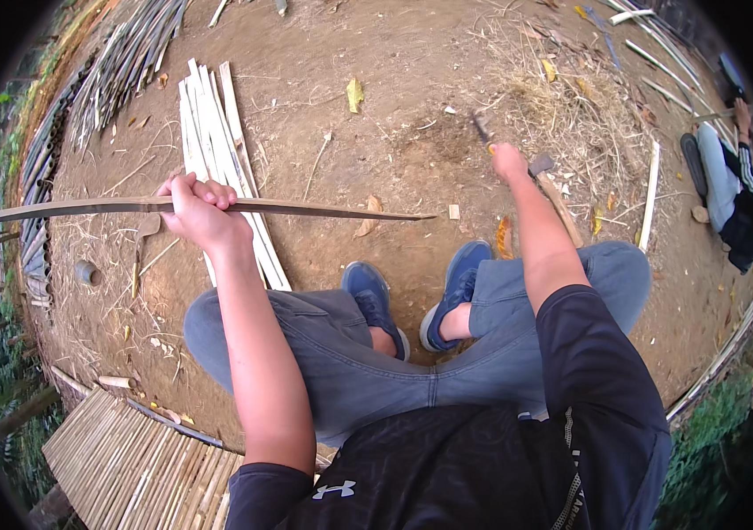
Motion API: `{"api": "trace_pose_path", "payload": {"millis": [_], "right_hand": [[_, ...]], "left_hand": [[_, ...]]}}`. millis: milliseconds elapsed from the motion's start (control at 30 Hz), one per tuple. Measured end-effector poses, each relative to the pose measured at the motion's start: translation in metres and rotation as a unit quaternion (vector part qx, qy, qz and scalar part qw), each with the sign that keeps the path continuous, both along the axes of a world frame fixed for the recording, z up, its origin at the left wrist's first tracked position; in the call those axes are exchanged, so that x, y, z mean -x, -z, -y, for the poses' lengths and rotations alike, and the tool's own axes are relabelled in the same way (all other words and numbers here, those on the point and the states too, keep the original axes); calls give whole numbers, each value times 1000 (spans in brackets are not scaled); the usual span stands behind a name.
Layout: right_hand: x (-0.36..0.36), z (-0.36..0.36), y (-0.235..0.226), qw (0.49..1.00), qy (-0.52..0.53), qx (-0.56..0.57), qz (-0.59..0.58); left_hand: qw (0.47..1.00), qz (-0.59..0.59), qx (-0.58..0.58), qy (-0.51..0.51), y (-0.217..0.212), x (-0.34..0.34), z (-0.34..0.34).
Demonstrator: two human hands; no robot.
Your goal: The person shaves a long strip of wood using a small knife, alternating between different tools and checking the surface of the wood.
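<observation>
My left hand is wrapped round the middle of a long, slightly curved wooden stave, shaped like a bow and tapering at both ends. It is held level above the ground, crossing over pale split strips. Out to the right, my right hand grips the handle of a knife, whose dark blade points forward and away from the stave. A bit of yellow shows at the grip. Beside that forearm lies a hatchet with a wooden handle, partly hidden by my arm.
Pale split strips lie on the dirt ahead left, near a pile of dark strips. A slatted bamboo platform stands at lower left. Dry straw covers ground at right. Another person sits at the far right.
</observation>
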State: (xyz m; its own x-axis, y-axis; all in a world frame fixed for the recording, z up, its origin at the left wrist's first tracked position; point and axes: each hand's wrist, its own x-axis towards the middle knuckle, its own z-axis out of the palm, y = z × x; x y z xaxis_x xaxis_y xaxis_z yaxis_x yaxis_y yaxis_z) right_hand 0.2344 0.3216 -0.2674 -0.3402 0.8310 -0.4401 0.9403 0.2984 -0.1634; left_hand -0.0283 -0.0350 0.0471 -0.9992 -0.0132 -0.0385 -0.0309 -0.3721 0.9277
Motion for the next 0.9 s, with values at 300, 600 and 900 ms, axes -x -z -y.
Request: {"api": "trace_pose_path", "payload": {"millis": [300,600,900], "right_hand": [[26,-13,-16,992,-64,1,-104],[48,-16,0,999,37,2,-7],[34,-26,-28,997,-46,-29,-60]], "left_hand": [[999,-10,21,-39,0,3,5],[999,-22,25,-39,1,4,4],[997,-36,48,-53,4,8,13]]}}
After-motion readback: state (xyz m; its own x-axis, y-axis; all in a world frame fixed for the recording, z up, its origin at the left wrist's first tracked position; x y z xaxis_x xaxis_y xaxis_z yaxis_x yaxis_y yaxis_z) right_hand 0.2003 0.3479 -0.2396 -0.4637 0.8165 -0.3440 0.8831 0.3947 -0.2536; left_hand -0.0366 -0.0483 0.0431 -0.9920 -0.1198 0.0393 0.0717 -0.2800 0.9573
